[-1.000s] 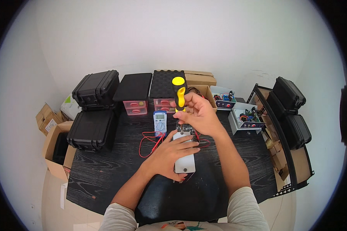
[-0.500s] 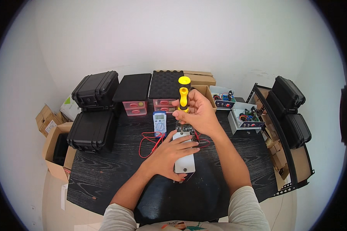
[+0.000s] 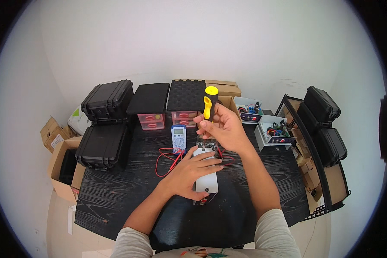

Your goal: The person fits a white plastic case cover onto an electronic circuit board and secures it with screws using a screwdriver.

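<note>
A white metal case [image 3: 207,182] with a dark screw at each end of its top lies on the black table. My left hand [image 3: 192,173] rests on it, fingers spread flat across the top and thumb toward the near end. My right hand [image 3: 224,129] is closed round the lower part of a yellow-and-black screwdriver [image 3: 210,103]. The screwdriver stands nearly upright, tilted slightly right, above the case's far end. Its tip seems to be near the far screw [image 3: 203,149], but I cannot tell whether they touch. A see-through part with dark pieces [image 3: 207,142] shows beyond the case.
A blue-rimmed multimeter [image 3: 179,138] with red leads [image 3: 160,162] lies left of the case. Black hard cases [image 3: 102,146], small drawer units [image 3: 152,121] and cardboard boxes line the table's back and left. Two opened electronic units [image 3: 274,133] sit at right, beside a black metal shelf [image 3: 316,159].
The screwdriver's handle has tilted a little to the right and turned, and the fingers of my right hand have shifted with it. My left hand stays on the case.
</note>
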The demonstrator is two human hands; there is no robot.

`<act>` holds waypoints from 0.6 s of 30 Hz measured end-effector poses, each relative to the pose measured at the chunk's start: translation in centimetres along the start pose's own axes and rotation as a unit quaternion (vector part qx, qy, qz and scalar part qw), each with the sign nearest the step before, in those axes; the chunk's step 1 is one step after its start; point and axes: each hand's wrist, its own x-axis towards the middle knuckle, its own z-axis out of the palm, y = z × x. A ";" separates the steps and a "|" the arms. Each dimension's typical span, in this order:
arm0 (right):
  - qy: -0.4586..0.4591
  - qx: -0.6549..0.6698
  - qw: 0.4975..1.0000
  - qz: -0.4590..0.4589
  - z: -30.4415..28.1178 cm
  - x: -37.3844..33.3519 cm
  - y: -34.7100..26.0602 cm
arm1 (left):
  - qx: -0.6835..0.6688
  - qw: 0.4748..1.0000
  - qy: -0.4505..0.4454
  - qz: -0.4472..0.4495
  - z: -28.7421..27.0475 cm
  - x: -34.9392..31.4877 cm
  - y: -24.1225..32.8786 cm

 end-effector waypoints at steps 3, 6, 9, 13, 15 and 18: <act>0.040 0.019 0.998 -0.048 -0.4 -1.0 -0.8 | 0.001 1.000 0.003 0.016 0.1 0.5 0.1; 0.047 0.121 0.989 -0.075 0.1 -2.9 -2.2 | 0.005 1.000 0.005 0.005 -0.1 -0.1 0.1; 0.007 0.159 0.985 -0.064 0.8 -6.1 -3.2 | -0.012 1.000 0.012 0.002 0.2 -0.2 -0.2; -0.009 0.116 0.991 -0.068 1.8 -9.3 -2.5 | -0.011 1.000 -0.002 0.000 0.1 0.0 -0.2; -0.025 0.111 0.991 -0.074 1.8 -10.0 -2.1 | -0.022 1.000 0.014 0.004 0.0 0.1 0.1; -0.026 0.125 0.989 -0.070 1.9 -10.4 -1.9 | -0.030 0.999 0.027 0.002 0.3 -0.1 0.0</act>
